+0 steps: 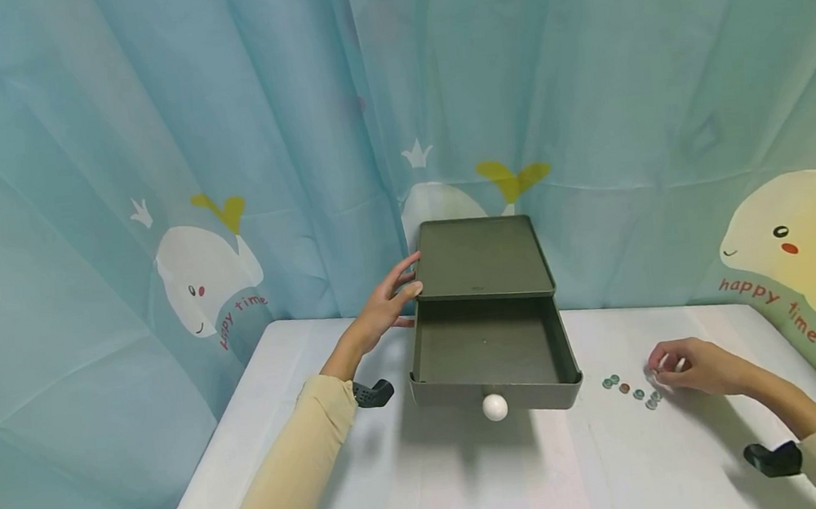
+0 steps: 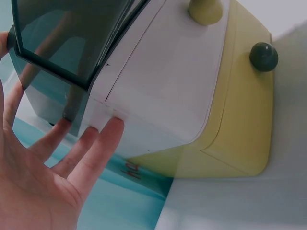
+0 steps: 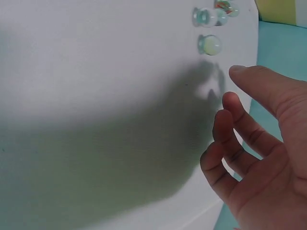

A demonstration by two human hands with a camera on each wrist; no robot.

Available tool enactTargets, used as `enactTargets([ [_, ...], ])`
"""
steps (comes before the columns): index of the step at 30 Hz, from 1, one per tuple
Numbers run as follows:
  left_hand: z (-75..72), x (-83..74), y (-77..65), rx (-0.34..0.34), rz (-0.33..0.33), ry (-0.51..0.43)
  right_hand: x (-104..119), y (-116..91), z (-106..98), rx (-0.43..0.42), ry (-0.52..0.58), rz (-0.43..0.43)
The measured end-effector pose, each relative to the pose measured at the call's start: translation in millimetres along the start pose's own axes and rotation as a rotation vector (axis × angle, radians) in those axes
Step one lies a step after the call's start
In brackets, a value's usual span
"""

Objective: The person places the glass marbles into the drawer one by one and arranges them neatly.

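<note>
A small drawer cabinet (image 2: 158, 81) has green, white and yellow tiers. Its green top drawer (image 1: 490, 345) is pulled out, with a white ball knob (image 1: 495, 407) on the front and a bare inside. My left hand (image 1: 381, 306) is spread along the cabinet's left side, straight fingertips touching the wall and the thumb by the top edge. Several glass marbles (image 1: 639, 394) lie on the table to the right of the drawer. My right hand (image 1: 706, 367) hovers beside them, fingers loosely bent. In the right wrist view, a gap separates thumb and forefinger, near a clear marble (image 3: 209, 44).
The white table (image 1: 475, 494) extends under the cabinet and marbles. Behind it hangs a blue-green curtain (image 1: 308, 133) printed with whales. A yellow knob (image 2: 205, 10) and a dark green knob (image 2: 264, 56) jut from the lower drawers.
</note>
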State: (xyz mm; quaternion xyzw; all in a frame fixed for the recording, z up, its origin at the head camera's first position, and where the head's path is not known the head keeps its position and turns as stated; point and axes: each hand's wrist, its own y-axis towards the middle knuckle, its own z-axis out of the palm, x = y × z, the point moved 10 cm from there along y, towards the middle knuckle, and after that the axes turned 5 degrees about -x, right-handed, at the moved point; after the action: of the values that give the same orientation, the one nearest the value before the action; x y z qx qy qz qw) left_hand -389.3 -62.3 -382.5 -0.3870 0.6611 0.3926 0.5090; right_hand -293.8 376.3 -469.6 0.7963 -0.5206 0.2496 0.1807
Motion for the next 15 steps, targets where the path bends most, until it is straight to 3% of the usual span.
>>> enactTargets([
  [11,0.3,-1.1,0.1,0.000,0.000,0.003,31,6,-36,-0.123,-0.010,-0.130],
  [15,0.1,-0.1,0.3,-0.006,-0.005,0.006,39,8,-50,-0.172,-0.019,-0.103],
])
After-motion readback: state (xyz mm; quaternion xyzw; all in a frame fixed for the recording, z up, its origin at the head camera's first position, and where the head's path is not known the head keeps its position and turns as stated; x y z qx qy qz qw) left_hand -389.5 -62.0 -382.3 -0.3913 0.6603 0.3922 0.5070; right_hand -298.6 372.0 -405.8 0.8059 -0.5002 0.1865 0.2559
